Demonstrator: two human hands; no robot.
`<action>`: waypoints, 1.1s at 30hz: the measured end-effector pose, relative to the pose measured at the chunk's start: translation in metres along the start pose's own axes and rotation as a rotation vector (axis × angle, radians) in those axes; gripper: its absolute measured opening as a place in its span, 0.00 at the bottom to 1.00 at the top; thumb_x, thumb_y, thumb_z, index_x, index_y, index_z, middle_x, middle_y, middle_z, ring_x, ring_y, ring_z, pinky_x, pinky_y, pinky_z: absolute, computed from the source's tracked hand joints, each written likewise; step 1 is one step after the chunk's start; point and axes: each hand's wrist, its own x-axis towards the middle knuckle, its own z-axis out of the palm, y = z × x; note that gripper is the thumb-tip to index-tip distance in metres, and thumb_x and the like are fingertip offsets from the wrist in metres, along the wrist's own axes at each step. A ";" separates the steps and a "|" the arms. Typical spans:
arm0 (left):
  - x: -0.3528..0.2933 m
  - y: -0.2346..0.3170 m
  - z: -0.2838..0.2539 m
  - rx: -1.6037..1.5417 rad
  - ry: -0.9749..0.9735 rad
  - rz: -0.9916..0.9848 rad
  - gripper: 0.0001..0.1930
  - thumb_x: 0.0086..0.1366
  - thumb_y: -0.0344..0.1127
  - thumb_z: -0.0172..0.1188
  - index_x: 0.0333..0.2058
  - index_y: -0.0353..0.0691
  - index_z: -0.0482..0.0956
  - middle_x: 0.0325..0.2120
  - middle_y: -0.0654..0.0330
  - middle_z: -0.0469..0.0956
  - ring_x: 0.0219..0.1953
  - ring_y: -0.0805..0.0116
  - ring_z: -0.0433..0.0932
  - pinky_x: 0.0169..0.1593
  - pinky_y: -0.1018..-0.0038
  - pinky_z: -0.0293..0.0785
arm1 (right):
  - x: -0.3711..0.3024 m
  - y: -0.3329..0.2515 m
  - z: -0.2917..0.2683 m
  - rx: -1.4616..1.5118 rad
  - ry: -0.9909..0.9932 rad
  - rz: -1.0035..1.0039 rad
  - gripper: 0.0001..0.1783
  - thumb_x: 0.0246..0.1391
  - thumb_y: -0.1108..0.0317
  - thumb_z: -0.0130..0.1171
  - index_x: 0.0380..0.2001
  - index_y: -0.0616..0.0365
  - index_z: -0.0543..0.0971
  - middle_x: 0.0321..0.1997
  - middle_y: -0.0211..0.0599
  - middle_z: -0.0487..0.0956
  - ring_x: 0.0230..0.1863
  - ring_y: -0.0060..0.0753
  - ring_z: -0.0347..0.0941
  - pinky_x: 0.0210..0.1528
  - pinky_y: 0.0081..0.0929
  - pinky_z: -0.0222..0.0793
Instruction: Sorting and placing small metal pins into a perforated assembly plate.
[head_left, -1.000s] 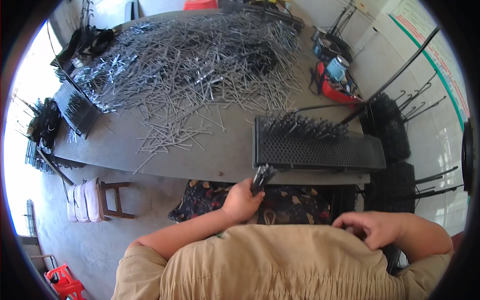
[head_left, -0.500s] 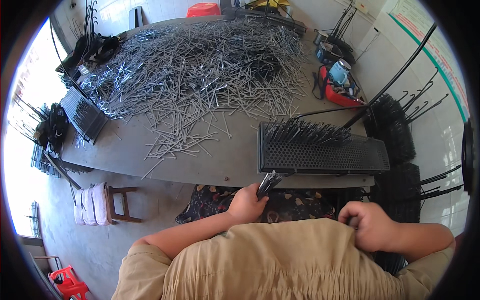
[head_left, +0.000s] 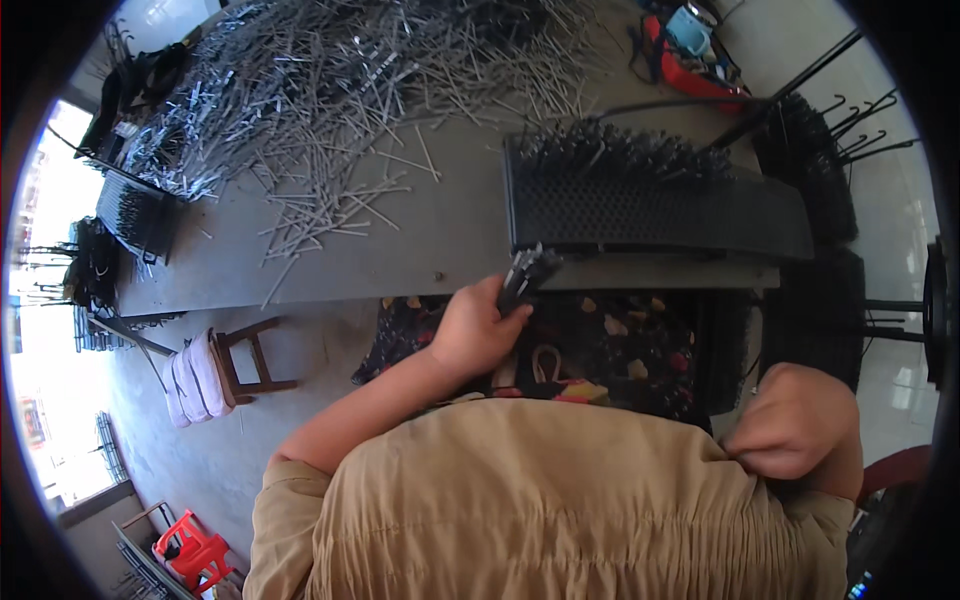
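Observation:
My left hand [head_left: 472, 332] is closed around a small bundle of dark metal rods [head_left: 528, 276], whose ends stick up past the fingers just in front of the table edge. Off to the right, beside my body, my right hand [head_left: 795, 420] is curled with its knuckles up. The inside of its fingers is hidden, so anything in them cannot be seen. Beyond the bundle, a black perforated rack [head_left: 640, 215] lies along the table's front edge. Many short dark rods [head_left: 620, 150] stand in its far rows.
A large heap of loose metal rods [head_left: 330, 110] covers the far table [head_left: 370, 262]. At the back right sits a red tray [head_left: 690, 75] with a blue mug [head_left: 690, 28]. Dark hooked racks [head_left: 810, 170] line the right wall. On the left stands a wooden stool [head_left: 250, 365].
The view has tipped downward. My right hand has moved right, away from the middle of my body. My left hand keeps hold of the rod bundle.

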 end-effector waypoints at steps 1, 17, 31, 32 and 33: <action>0.001 -0.005 0.004 -0.013 -0.034 -0.007 0.14 0.55 0.35 0.64 0.35 0.31 0.74 0.21 0.44 0.76 0.25 0.47 0.77 0.30 0.60 0.72 | -0.006 0.008 -0.001 -0.081 0.082 -0.260 0.12 0.48 0.67 0.64 0.36 0.59 0.81 0.24 0.35 0.80 0.24 0.32 0.78 0.24 0.28 0.71; 0.024 0.046 0.018 -0.864 -0.147 -0.302 0.05 0.64 0.30 0.58 0.39 0.39 0.76 0.29 0.62 0.80 0.26 0.78 0.76 0.25 0.82 0.71 | 0.166 0.120 0.013 0.739 0.975 -0.120 0.06 0.54 0.72 0.62 0.33 0.62 0.78 0.28 0.29 0.79 0.28 0.15 0.72 0.30 0.15 0.68; 0.019 0.029 0.015 -1.015 -0.128 -0.318 0.08 0.64 0.30 0.58 0.42 0.38 0.76 0.29 0.61 0.79 0.26 0.75 0.76 0.23 0.80 0.73 | 0.182 0.118 0.012 0.736 1.006 -0.053 0.06 0.55 0.70 0.61 0.35 0.60 0.78 0.30 0.26 0.79 0.28 0.14 0.73 0.26 0.13 0.66; 0.018 0.028 0.015 -1.055 -0.140 -0.318 0.08 0.64 0.29 0.57 0.42 0.38 0.76 0.29 0.60 0.79 0.27 0.74 0.77 0.23 0.79 0.73 | 0.183 0.118 0.012 0.764 0.990 -0.074 0.07 0.56 0.70 0.61 0.36 0.60 0.77 0.31 0.26 0.79 0.29 0.15 0.74 0.26 0.13 0.66; 0.018 0.026 0.015 -1.057 -0.138 -0.317 0.08 0.64 0.29 0.57 0.42 0.38 0.76 0.29 0.60 0.79 0.27 0.74 0.77 0.23 0.79 0.73 | 0.183 0.118 0.013 0.791 0.974 -0.095 0.07 0.56 0.69 0.61 0.37 0.59 0.77 0.31 0.27 0.79 0.31 0.16 0.74 0.27 0.14 0.67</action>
